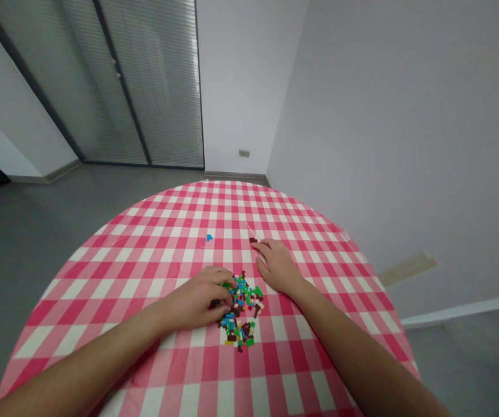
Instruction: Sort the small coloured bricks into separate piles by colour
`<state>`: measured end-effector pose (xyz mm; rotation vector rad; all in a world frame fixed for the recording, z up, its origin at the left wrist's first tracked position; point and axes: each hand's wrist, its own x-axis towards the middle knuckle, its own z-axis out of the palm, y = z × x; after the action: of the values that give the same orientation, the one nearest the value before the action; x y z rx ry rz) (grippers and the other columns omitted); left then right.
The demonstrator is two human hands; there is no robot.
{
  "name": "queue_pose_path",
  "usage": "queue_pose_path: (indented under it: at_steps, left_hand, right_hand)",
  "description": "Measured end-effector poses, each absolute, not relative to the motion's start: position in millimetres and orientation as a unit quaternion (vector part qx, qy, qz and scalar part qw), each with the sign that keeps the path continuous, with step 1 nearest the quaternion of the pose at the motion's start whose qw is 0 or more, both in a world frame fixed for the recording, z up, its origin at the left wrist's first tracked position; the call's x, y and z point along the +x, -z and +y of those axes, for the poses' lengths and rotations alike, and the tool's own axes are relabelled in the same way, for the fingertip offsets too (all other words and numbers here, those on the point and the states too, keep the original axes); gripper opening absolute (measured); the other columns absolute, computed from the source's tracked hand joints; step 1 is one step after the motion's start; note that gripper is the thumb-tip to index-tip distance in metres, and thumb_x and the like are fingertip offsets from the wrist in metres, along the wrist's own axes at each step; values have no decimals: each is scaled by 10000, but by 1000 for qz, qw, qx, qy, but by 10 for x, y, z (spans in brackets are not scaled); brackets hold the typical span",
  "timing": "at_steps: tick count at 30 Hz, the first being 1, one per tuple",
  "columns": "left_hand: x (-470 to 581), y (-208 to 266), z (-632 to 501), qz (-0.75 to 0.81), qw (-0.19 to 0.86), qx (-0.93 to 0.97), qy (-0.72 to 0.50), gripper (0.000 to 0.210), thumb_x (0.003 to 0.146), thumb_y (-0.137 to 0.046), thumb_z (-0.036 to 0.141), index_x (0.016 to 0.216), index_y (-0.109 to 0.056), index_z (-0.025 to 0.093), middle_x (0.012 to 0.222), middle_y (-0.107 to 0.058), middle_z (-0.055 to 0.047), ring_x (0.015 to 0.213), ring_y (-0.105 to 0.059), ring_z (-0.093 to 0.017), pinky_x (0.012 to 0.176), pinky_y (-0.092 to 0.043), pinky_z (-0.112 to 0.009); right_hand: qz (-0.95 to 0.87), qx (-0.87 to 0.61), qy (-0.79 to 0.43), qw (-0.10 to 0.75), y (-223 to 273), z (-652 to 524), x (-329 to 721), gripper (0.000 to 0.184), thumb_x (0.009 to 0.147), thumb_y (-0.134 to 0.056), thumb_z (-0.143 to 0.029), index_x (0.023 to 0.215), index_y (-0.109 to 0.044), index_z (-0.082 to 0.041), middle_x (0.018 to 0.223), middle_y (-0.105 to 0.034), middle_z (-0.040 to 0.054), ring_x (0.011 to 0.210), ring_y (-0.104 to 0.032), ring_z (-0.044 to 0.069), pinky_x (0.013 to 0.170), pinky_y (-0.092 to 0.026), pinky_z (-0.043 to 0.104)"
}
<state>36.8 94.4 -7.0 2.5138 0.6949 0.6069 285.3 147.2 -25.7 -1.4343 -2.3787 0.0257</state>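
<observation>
A pile of small toy bricks (240, 301) in blue, green, brown, white and yellow lies in the middle of the table. My left hand (203, 298) rests at the left side of this pile, its curved fingers apart and reaching among the bricks; it covers part of them. Farther back, my right hand (278, 266) is stretched out with thumb and fingers apart. Its fingertips touch or nearly touch a dark brown brick (253, 240) lying on the cloth. A single blue brick (209, 237) sits by itself to the left of the brown one.
A red and white checked tablecloth (179, 376) covers the round table. Beyond it stands a glass partition with blinds (171, 87), above a grey floor (58, 214). A pale wall (397, 116) rises close to the table's right side.
</observation>
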Motion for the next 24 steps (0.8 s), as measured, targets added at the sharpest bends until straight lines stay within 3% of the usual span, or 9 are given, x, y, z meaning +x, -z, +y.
queue_pose_path:
  at_steps: [4,10,17,24]
  left_hand:
    - [413,51,916,252,245,900,-258,143,806,-598,102,828,-686,213,1006,-667,-46,1043,-587,-220,955,-441,-390]
    - [427,55,946,283,258,861,-335,121,803,-572,92,783,-623,200,843,-710,-13,884,-637,-183,877,-466,-358]
    - [424,136,975,341,239,851,-319,93,795,-581,151,737,-630,206,733,-689,-7,725,-619,-174,752,-472,-338]
    - [429,200,996,333,214,860,-321,89,793,-580,146,731,-623,193,721,-682,-15,712,-611,-172,736,-467,-328]
  right_hand:
    - [-840,-499,-11,212,275,1476,2860,360,879,-528,-196,1226,-612,-152,1149,-612,146,1079,-531,274,956,-442,446]
    - [-860,-407,-30,307,196,1382,2807,193,912,-515,-200,991,-686,-158,955,-695,108,935,-598,232,872,-476,386]
    - [-911,-305,-113,254,75,1129,2635,212,953,-519,-313,995,-693,-200,896,-736,68,839,-632,205,788,-476,338]
    - [-921,-296,-135,213,28,1052,2576,285,973,-467,-251,782,-668,-184,743,-690,42,727,-599,169,718,-448,287]
